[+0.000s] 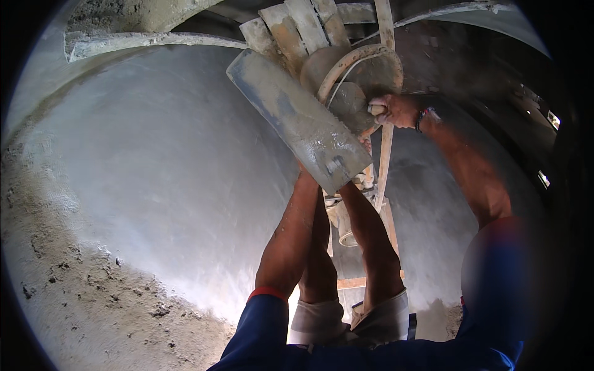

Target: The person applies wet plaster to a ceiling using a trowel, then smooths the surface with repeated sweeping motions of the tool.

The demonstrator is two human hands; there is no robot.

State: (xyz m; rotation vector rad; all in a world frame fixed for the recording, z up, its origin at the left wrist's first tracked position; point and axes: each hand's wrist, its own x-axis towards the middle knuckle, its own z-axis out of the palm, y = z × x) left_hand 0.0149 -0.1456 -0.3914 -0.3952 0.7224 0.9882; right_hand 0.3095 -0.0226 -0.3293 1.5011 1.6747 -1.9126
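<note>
A large rectangular flat board (288, 111), smeared with wet grey plaster, is tilted at the upper centre. My left forearm reaches up to its underside, where my left hand is hidden behind it. My right hand (399, 111) is closed on a pale handle (377, 109) just right of the board, beside a grey rounded piece (343, 99) that seems to be a trowel blade or tool. Behind these is a round rim (365, 51), coated in plaster.
Plaster-caked planks (291, 34) and curved bars (154, 40) cross the top. A wooden ladder-like frame (385, 161) with a pale bucket (345, 226) stands below, between my legs. A smooth grey curved surface (142, 154) surrounds me, with a rough crumbly band (74, 278) along the left.
</note>
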